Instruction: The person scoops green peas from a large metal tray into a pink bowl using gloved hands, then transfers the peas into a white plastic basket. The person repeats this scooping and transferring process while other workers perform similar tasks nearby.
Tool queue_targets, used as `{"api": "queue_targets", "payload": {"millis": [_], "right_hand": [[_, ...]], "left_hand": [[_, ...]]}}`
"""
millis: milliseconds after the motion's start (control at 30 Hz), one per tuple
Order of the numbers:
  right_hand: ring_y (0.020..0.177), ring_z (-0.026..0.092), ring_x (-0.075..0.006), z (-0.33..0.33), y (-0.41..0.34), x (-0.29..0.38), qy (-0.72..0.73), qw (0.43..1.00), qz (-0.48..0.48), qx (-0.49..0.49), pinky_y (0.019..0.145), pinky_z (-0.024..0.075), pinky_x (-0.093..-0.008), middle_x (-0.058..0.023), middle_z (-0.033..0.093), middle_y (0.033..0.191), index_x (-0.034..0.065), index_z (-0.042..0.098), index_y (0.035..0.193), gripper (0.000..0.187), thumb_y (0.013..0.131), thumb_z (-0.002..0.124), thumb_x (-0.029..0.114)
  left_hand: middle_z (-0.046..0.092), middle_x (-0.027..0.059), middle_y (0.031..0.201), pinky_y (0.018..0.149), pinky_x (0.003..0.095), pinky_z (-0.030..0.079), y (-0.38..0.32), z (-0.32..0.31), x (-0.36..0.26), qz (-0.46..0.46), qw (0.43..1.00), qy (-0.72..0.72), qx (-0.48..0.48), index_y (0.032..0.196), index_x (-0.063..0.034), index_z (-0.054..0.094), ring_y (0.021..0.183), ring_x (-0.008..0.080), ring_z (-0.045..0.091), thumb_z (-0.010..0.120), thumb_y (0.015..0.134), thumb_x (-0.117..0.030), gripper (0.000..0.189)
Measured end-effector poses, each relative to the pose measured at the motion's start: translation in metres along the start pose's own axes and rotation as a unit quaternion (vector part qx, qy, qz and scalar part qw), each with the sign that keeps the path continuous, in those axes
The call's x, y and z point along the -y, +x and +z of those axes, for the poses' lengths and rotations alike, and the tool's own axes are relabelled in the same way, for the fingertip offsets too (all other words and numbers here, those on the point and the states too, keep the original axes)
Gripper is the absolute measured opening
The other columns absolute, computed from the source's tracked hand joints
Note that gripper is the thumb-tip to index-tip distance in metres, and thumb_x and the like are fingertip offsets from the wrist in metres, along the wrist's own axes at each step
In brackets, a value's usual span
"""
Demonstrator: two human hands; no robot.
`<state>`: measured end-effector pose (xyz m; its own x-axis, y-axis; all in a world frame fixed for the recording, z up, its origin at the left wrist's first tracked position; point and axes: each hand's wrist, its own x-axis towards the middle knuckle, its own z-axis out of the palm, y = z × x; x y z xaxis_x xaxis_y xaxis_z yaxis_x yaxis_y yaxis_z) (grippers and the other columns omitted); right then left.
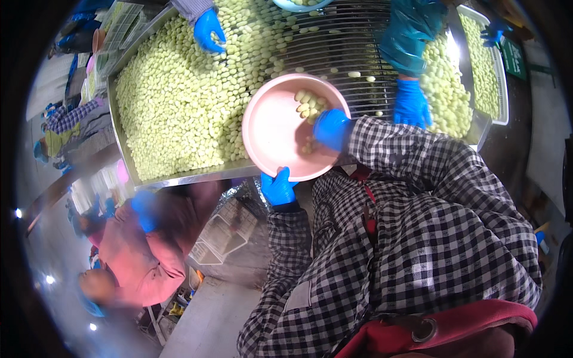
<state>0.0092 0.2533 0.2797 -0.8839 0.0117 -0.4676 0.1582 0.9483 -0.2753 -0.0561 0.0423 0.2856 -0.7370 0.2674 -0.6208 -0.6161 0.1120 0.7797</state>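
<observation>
A pink plastic basin (273, 129) sits over the front edge of a metal sorting table, tilted slightly towards me. My left hand (280, 185), in a blue glove, grips its near rim. Inside the basin, my blue-gloved right hand (330, 129) is over a small group of pale green oval fruits or beans (309, 104); its fingertips are hidden, so I cannot tell whether it holds any. Left of the basin, a large heap of the same green pieces (179, 107) fills the tray. Metal bars (340, 49) with a few scattered pieces lie beyond it.
Co-workers' gloved hands reach in at the heap (209, 33) and at the right (411, 103). A light blue bowl (304, 5) stands at the far side. A white crate (501, 89) of green pieces is at the right. A person in pink (138, 264) is at the left.
</observation>
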Motion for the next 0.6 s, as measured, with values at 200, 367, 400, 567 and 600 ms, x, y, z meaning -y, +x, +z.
{"api": "queue_targets", "payload": {"millis": [200, 367, 400, 567, 600], "right_hand": [[0.071, 0.062, -0.0283, -0.036, -0.016, 0.007, 0.079, 0.992, 0.017, -0.099, 0.062, 0.0521, -0.0389, -0.0111, 0.064, 0.081, 0.0045, 0.065, 0.094, 0.024, 0.079, 0.063, 0.023], [0.074, 0.062, -0.0328, -0.038, -0.077, -0.024, 0.244, 0.934, 0.071, -0.251, 0.063, 0.0516, -0.041, -0.0146, 0.063, 0.084, 0.0036, 0.061, 0.09, 0.015, 0.076, 0.058, 0.009], [0.075, 0.062, -0.0339, -0.035, -0.088, -0.042, 0.181, 0.956, 0.139, -0.184, 0.064, 0.0515, -0.0419, -0.015, 0.063, 0.085, 0.004, 0.061, 0.089, 0.014, 0.075, 0.057, 0.006], [0.088, 0.061, -0.0358, 0.014, -0.042, -0.136, 0.128, 0.955, 0.196, -0.18, 0.076, 0.0508, -0.0434, -0.0179, 0.062, 0.1, 0.007, 0.06, 0.108, 0.028, 0.08, 0.059, 0.009], [0.093, 0.06, -0.035, 0.006, -0.013, -0.14, 0.181, 0.944, 0.16, -0.225, 0.078, 0.0504, -0.0423, -0.0174, 0.06, 0.105, 0.007, 0.058, 0.113, 0.032, 0.081, 0.058, 0.009]], "left_hand": [[0.059, 0.0155, 0.106, 0.069, 0.0395, 0.057, -0.008, -0.007, -0.006, -0.037, 0.999, 0.003, -0.034, 0.123, 0.0042, 0.049, 0.089, 0.0285, 0.063, 0.054, 0.075, 0.008, 0.049], [0.058, 0.016, 0.109, 0.073, 0.044, 0.056, -0.011, -0.05, 0.0, -0.041, 0.993, -0.07, -0.087, 0.125, 0.0018, 0.049, 0.094, 0.0313, 0.061, 0.056, 0.074, 0.006, 0.051], [0.058, 0.0165, 0.11, 0.073, 0.043, 0.056, -0.009, -0.06, 0.005, -0.033, 0.993, -0.077, -0.086, 0.125, 0.002, 0.049, 0.094, 0.0311, 0.061, 0.057, 0.074, 0.006, 0.052], [0.053, 0.0174, 0.117, 0.079, 0.0414, 0.054, -0.018, -0.085, -0.009, -0.014, 0.991, -0.089, -0.097, 0.133, 0.0019, 0.039, 0.099, 0.033, 0.059, 0.056, 0.073, 0.001, 0.063], [0.053, 0.0172, 0.117, 0.078, 0.041, 0.054, -0.016, -0.089, -0.008, -0.017, 0.992, -0.09, -0.087, 0.133, 0.0018, 0.039, 0.098, 0.0327, 0.059, 0.056, 0.073, 0.0, 0.063]]}}
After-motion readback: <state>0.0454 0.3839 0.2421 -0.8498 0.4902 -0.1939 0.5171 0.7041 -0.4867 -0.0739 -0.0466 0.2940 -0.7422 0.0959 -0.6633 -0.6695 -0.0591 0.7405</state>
